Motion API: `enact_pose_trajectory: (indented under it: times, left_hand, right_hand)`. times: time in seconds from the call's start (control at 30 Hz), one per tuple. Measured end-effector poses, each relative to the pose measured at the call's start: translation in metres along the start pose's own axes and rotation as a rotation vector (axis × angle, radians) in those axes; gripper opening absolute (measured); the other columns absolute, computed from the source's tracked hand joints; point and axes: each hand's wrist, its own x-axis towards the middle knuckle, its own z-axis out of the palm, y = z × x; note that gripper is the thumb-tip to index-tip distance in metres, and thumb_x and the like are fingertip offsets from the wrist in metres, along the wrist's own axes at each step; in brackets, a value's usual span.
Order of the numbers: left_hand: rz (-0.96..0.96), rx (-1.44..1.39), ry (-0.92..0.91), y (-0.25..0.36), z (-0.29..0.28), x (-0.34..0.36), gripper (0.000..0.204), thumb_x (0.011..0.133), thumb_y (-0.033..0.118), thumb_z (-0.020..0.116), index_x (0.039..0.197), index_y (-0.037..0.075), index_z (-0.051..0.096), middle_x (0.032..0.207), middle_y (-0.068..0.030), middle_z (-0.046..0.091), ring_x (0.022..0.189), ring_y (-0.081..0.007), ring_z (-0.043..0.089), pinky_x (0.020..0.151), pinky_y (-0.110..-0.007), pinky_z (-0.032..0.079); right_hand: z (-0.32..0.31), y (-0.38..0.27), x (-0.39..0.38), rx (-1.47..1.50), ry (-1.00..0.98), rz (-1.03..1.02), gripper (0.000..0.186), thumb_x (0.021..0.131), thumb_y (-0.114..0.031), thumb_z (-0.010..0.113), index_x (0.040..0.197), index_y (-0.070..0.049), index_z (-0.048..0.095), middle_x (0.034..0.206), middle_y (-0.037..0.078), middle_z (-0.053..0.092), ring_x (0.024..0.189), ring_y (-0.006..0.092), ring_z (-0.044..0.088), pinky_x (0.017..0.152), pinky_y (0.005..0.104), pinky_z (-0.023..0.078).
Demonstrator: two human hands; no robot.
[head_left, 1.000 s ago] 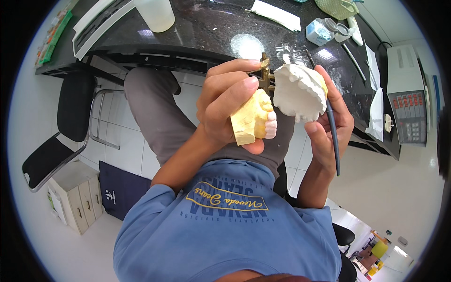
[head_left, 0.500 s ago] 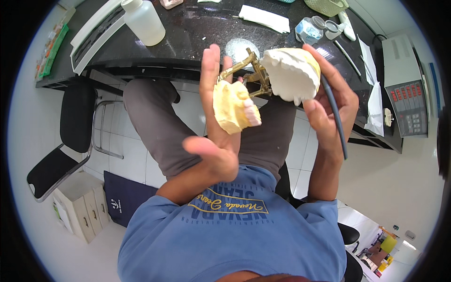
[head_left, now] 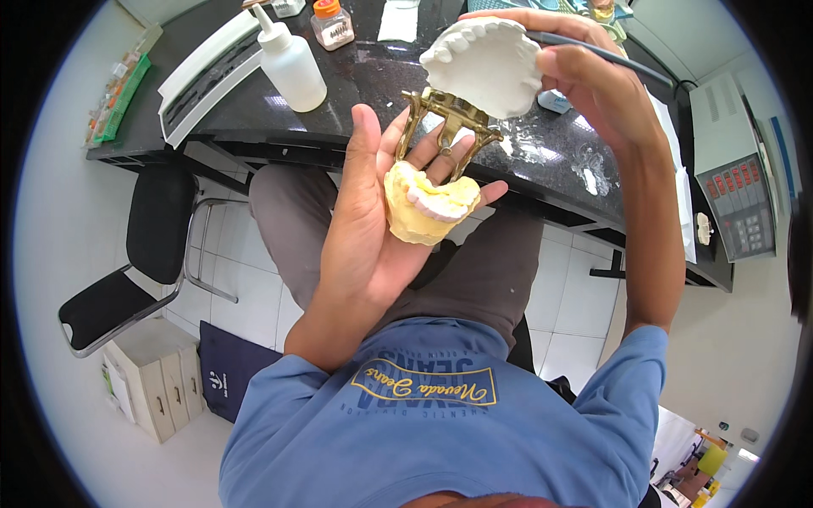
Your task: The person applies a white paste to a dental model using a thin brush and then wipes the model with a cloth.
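Note:
My left hand (head_left: 360, 224), palm up with fingers spread, cradles a brass-coloured dental articulator (head_left: 461, 108). A yellow lower dental cast (head_left: 419, 223), with whitish-pink teeth along one side, rests on that palm. The articulator is swung wide apart. At its far end a white plaster upper cast (head_left: 481, 72) shows its row of teeth toward me. My right hand (head_left: 605, 85) grips this white cast by its right edge. A slim dark grey pen-like tool (head_left: 622, 61) is also tucked in the right fingers. Parts of the left fingers are hidden behind the articulator.
White powder (head_left: 529, 144) is scattered on the black worktop (head_left: 356, 80). A squeeze bottle (head_left: 292, 72), an orange-capped jar (head_left: 333, 27) and a white paper (head_left: 398, 19) stand or lie farther back. A control unit (head_left: 741, 199) is at right; a black chair (head_left: 161, 224) stands left.
The articulator has turned so the white cast lies farther away, its tooth side facing me. My right hand moved up with it. My left hand has turned palm up under the yellow cast.

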Motion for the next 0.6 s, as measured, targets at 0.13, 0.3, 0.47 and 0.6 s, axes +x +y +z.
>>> enact_pose_trajectory:
  times: [0.13, 0.3, 0.47, 0.6]
  left_hand:
    - [-0.042, -0.091, -0.027, 0.01, -0.004, 0.009, 0.073, 0.095, 0.058, 0.034, 0.134, -0.003, 0.041, 0.136, -0.0244, 0.044, 0.13, -0.0423, 0.038, 0.104, -0.064, 0.032]
    - [-0.084, 0.294, -0.336, 0.019, -0.009, 0.031, 0.086, 0.092, 0.067, 0.027, 0.14, -0.005, 0.03, 0.132, -0.029, 0.046, 0.118, -0.0408, 0.05, 0.09, -0.051, 0.048]
    - [-0.047, 0.365, -0.389, 0.014, -0.006, 0.036, 0.078, 0.091, 0.068, 0.03, 0.13, 0.002, 0.043, 0.097, -0.0147, 0.064, 0.079, -0.0202, 0.066, 0.069, -0.031, 0.056]
    - [0.024, 0.247, -0.303, 0.005, -0.018, 0.025, 0.085, 0.087, 0.072, 0.028, 0.133, 0.002, 0.039, 0.087, -0.0093, 0.059, 0.074, -0.0196, 0.065, 0.067, -0.031, 0.055]
  right_hand:
    - [-0.019, 0.017, 0.018, 0.337, -0.081, 0.169, 0.047, 0.079, -0.012, 0.048, 0.12, 0.011, 0.055, 0.1, 0.01, 0.066, 0.081, 0.0105, 0.061, 0.071, 0.0231, 0.049]
    - [-0.021, 0.017, 0.039, 0.518, -0.185, 0.167, 0.043, 0.088, -0.015, 0.04, 0.121, 0.008, 0.055, 0.094, 0.009, 0.065, 0.076, 0.0106, 0.06, 0.067, 0.0213, 0.047]
    - [-0.01, 0.022, 0.043, 0.322, -0.177, 0.083, 0.043, 0.087, -0.024, 0.059, 0.119, 0.005, 0.058, 0.095, 0.01, 0.065, 0.077, 0.0157, 0.064, 0.071, 0.029, 0.054]
    - [-0.013, 0.001, 0.043, 0.198, -0.223, -0.021, 0.04, 0.091, -0.03, 0.055, 0.118, -0.002, 0.061, 0.094, 0.01, 0.067, 0.077, 0.0142, 0.065, 0.072, 0.0261, 0.053]
